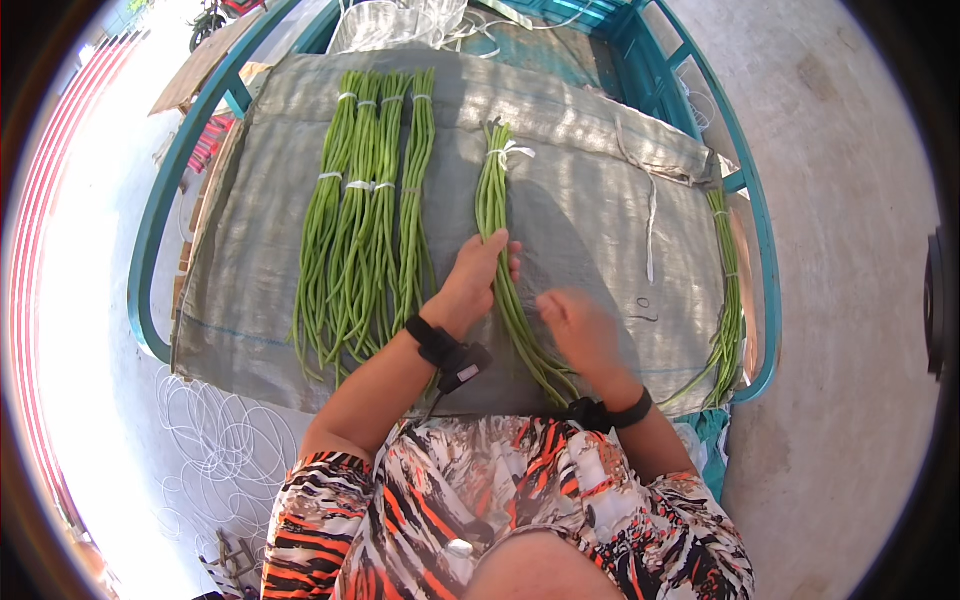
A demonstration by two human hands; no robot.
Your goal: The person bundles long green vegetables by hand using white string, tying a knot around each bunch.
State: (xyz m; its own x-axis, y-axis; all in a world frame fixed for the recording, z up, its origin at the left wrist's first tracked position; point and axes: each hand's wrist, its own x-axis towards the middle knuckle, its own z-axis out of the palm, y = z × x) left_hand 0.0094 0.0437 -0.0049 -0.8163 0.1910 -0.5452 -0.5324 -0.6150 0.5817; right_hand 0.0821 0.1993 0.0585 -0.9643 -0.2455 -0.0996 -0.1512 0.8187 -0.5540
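Note:
My left hand (474,275) is wrapped round the middle of a bundle of yardlong beans (492,195), tied with a white strip near its top. The lower ends of these beans trail toward my front, right of centre. Just right of the bundle is my right hand (582,332), blurred, its fingers curled in; whether anything is in them is hidden. To the left lie several tied bundles of yardlong beans (350,240), side by side, with white bands round them. All rest on a grey woven sheet (265,180).
A teal metal rail (160,210) runs along both sides of the cart. Another bean bundle (728,290) lies at the sheet's right edge. A loose white strip (652,230) lies nearby. White strapping (400,25) is heaped at the back; white cord (220,430) coils on the floor at left.

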